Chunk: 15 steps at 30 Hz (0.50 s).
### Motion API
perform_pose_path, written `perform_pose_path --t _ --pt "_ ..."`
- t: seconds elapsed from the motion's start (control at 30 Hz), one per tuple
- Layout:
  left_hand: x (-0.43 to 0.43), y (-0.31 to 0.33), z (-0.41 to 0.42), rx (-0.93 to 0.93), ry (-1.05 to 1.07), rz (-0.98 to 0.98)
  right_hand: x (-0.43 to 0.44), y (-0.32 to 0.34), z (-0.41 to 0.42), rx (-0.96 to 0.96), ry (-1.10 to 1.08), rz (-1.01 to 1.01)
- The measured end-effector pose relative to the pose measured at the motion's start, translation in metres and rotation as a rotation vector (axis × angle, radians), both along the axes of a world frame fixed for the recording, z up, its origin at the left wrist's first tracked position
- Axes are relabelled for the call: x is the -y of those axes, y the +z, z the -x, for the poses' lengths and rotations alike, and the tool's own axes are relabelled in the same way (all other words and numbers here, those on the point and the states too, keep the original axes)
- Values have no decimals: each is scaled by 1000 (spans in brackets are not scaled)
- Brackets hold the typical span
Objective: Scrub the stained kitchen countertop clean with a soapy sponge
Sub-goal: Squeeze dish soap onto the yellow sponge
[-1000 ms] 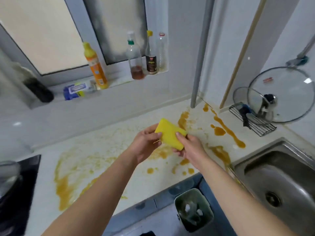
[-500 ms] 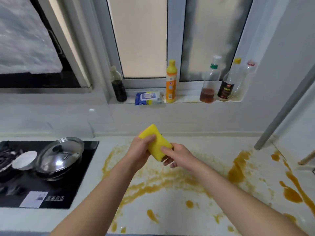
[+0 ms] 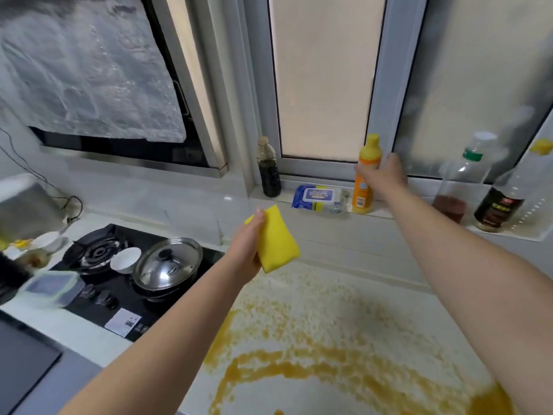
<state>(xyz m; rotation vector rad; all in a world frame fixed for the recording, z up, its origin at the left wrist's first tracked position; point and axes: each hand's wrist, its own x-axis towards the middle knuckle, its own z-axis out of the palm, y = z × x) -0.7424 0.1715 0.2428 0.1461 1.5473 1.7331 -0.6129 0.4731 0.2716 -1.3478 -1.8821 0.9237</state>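
Two hands: both up over the table (image 3: 314,298).
Left hand (image 3: 248,250): clamped round the soft yellow sponge (image 3: 276,239), held above the stains (image 3: 299,363).
Right hand (image 3: 381,173): fingers curling against the orange bottle (image 3: 365,178) on the sill; grip unclear.
Stains: orange-yellow, streaky, speckled.

The pale, smooth stone-like surface (image 3: 314,295) has a soft sheen under a grainy, matt smear of orange-yellow stain (image 3: 329,363). The bright yellow rectangular sponge (image 3: 278,241) looks soft, matt and finely porous. The orange plastic squeeze bottle with a yellow cap (image 3: 363,187) is smooth and slightly glossy. The domed stainless-steel pot lid (image 3: 169,263) is polished and mirror-bright, with a dark knob. It sits over a glossy black glass hob (image 3: 128,298). The small white bowl (image 3: 125,259) looks like glazed ceramic. The blue plastic-film wipes packet (image 3: 317,197) is shiny and crinkled. The window panes (image 3: 326,76) are frosted, in smooth grey metal-look frames.
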Motion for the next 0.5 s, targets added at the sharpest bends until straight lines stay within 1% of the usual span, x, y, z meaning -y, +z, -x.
perform_pose_path --t 0.13,0.3,0.33,0.4,0.5 --pt "5 -2 11 -88 23 83 -17 -18 20 -26 21 -1" --pt "15 0 27 -168 -32 173 -7 -60 21 -253 -89 58" --pt "15 2 26 -215 -56 197 -4 -63 16 -258 -114 48" --pt "16 10 29 -379 -114 256 13 -67 11 -265 -157 5" --pt "16 15 44 -567 -234 294 67 -81 4 -308 -155 4"
